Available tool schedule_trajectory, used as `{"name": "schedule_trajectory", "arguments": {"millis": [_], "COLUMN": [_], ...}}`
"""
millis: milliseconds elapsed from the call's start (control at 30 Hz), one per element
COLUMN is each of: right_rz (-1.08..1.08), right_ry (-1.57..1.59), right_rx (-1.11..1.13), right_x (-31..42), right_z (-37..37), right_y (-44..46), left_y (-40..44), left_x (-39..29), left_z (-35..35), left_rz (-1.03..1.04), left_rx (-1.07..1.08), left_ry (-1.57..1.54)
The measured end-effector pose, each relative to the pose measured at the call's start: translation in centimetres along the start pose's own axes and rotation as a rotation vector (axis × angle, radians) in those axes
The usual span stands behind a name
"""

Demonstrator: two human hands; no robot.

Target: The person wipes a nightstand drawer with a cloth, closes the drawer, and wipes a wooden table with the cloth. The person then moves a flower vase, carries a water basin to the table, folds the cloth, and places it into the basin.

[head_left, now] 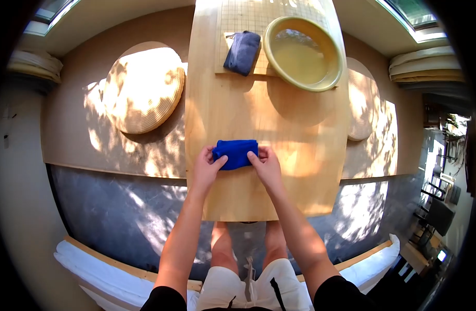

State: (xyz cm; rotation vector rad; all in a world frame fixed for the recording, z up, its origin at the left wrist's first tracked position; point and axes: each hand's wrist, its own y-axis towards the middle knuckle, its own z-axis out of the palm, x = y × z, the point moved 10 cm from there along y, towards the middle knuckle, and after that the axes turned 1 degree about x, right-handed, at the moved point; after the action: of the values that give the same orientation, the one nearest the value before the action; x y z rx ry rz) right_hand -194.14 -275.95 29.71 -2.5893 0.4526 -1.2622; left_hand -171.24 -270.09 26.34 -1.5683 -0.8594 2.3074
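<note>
A bright blue cloth, folded into a small rectangle, is held between my two hands over the near half of the wooden table. My left hand pinches its left end, thumb on top and fingers behind. At the right end, my right hand grips it the same way. Farther up the table lies a dark grey-blue folded cloth. Beside it stands a yellow basin with cloudy yellowish liquid in it. Whether the blue cloth touches the tabletop I cannot tell.
The wooden table runs away from me, with a grid-marked board at its far end under part of the basin. Round woven cushions flank it on raised matting. White padded seating lies behind my legs. Furniture stands far right.
</note>
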Motion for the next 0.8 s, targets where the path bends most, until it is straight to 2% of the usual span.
{"name": "schedule_trajectory", "arguments": {"millis": [67, 100, 133, 200, 267, 333, 400, 467, 500, 533, 600, 633, 700, 733, 800], "right_rz": [0.354, 0.336, 0.329, 0.47, 0.345, 0.13, 0.007, -0.153, -0.189, -0.141, -0.182, -0.182, -0.214, -0.213, -0.345], "right_ry": [0.573, 0.663, 0.663, 1.309, 1.203, 0.995, 0.884, 0.75, 0.647, 0.575, 0.358, 0.364, -0.114, -0.109, -0.282], "right_rx": [0.531, 0.658, 0.643, 0.709, 0.618, 0.385, 0.266, 0.085, -0.003, -0.024, -0.038, -0.036, -0.086, -0.083, -0.308], "right_x": [-1.8, -2.2, -0.1, 5.1, 4.6, 6.9, 8.8, 9.7, 10.1, 10.8, 11.0, 10.8, 10.9, 10.5, 11.4], "right_z": [3.9, 4.4, 2.5, -0.7, -4.4, -9.7, -13.2, -15.8, -16.7, -17.0, -16.6, -16.5, -16.1, -15.9, -17.4], "right_y": [-1.2, -1.0, -0.8, -1.1, 3.1, 7.7, 12.1, 17.1, 19.2, 20.7, 24.3, 25.3, 26.6, 27.0, 26.6], "left_y": [-0.2, -0.6, -1.0, -0.8, 1.2, 4.8, 8.3, 11.6, 13.2, 14.8, 16.9, 17.7, 18.1, 17.8, 15.3], "left_x": [-1.9, -3.0, -4.5, -7.9, -10.9, -13.4, -15.9, -18.1, -19.1, -19.8, -20.5, -20.6, -20.5, -20.5, -22.9], "left_z": [2.1, 3.7, 5.7, 9.1, 11.9, 14.7, 18.0, 21.3, 22.2, 22.9, 23.9, 23.9, 23.9, 23.9, 24.3], "left_rz": [0.022, 0.019, 0.013, 0.015, 0.032, 0.175, 0.296, 0.426, 0.438, 0.449, 0.481, 0.468, 0.421, 0.42, 0.661], "left_rx": [0.088, 0.167, 0.247, 0.291, 0.241, 0.116, 0.047, 0.041, -0.017, -0.078, -0.104, -0.173, -0.277, -0.28, -0.495], "left_ry": [-0.021, -0.118, -0.215, -0.292, -0.261, -0.093, 0.074, 0.139, 0.237, 0.336, 0.427, 0.581, 0.774, 0.778, 1.051]}}
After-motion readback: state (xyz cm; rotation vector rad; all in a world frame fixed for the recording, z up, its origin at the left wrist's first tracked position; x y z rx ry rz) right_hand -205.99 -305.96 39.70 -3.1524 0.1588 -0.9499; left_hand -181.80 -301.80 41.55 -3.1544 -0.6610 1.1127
